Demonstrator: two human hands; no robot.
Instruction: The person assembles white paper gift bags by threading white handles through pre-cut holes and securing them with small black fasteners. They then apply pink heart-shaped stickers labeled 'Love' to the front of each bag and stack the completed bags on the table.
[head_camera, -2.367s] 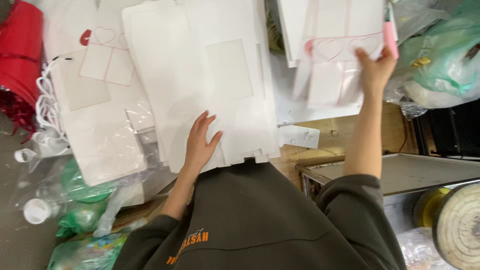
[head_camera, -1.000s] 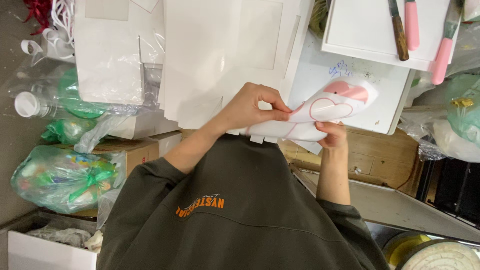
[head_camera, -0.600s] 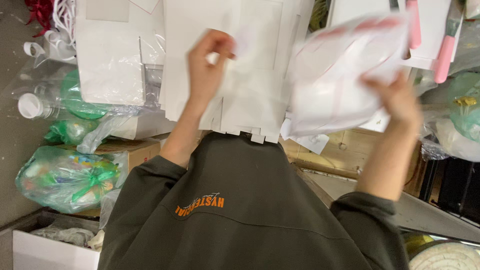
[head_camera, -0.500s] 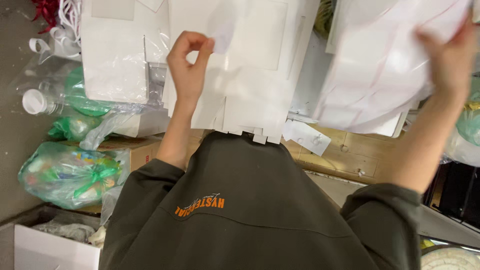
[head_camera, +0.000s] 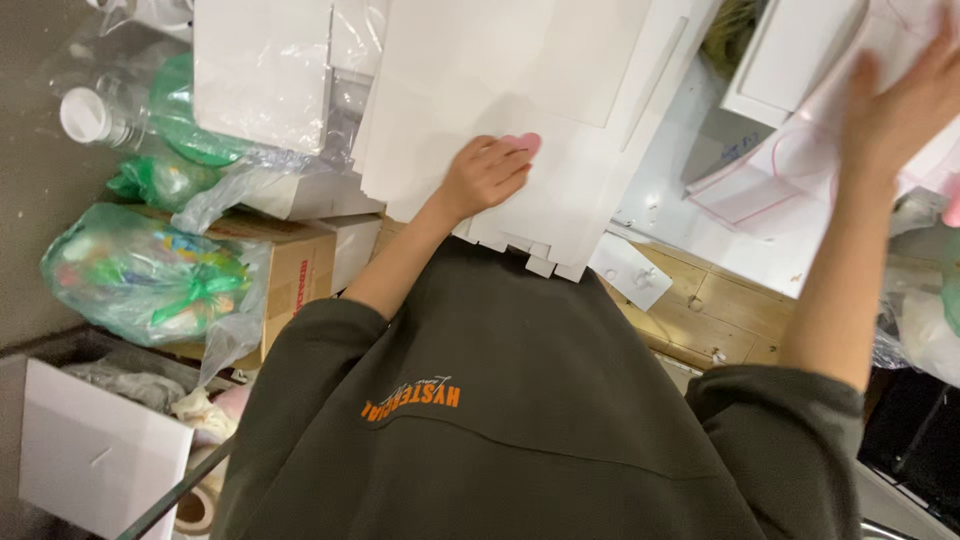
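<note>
My left hand (head_camera: 485, 175) rests on a stack of flat white cardboard sheets (head_camera: 520, 90) with its fingers curled. A small pink heart-shaped piece (head_camera: 522, 143) is pinched at its fingertips. My right hand (head_camera: 895, 100) is blurred at the upper right, fingers spread flat on a clear plastic bag with a pink heart outline (head_camera: 790, 175). That bag lies over other white sheets. My dark sweatshirt fills the lower part of the view.
A plastic bottle (head_camera: 85, 115) and green-filled plastic bags (head_camera: 140, 270) lie at the left beside a brown cardboard box (head_camera: 290, 270). A white box (head_camera: 90, 455) and a tape roll (head_camera: 195, 505) sit at the bottom left. The wooden bench top (head_camera: 720, 310) shows below the sheets.
My left hand has come down from the air onto the white stack with the pink piece. My right hand has carried the heart-printed bag to the upper right and laid it flat.
</note>
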